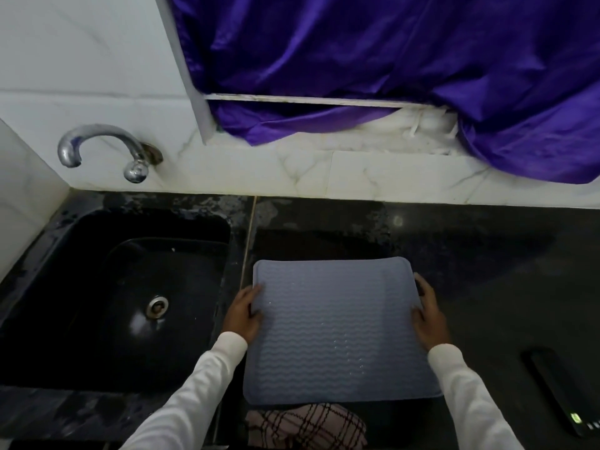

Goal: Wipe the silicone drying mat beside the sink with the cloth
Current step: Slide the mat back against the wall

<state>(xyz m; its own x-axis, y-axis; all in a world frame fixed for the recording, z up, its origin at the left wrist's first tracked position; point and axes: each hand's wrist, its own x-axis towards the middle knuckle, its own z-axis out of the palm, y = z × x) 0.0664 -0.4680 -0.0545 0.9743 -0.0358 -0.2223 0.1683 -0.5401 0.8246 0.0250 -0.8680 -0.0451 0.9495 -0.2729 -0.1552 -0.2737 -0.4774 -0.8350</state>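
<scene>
A grey-blue silicone drying mat (337,329) with a wavy ribbed surface sits over the black counter, just right of the sink. My left hand (242,315) grips its left edge, thumb on top. My right hand (430,316) grips its right edge the same way. The mat's far edge casts a shadow on the counter, so it seems lifted a little. A checked pink-and-black cloth (305,423) lies bunched at the counter's front edge, partly under the mat's near edge. Neither hand touches the cloth.
A black sink (97,287) with a metal drain lies to the left, under a chrome tap (97,151) on the white tiled wall. A dark phone (565,391) lies on the black counter (487,271) at the right. Purple fabric (389,60) hangs over the ledge behind.
</scene>
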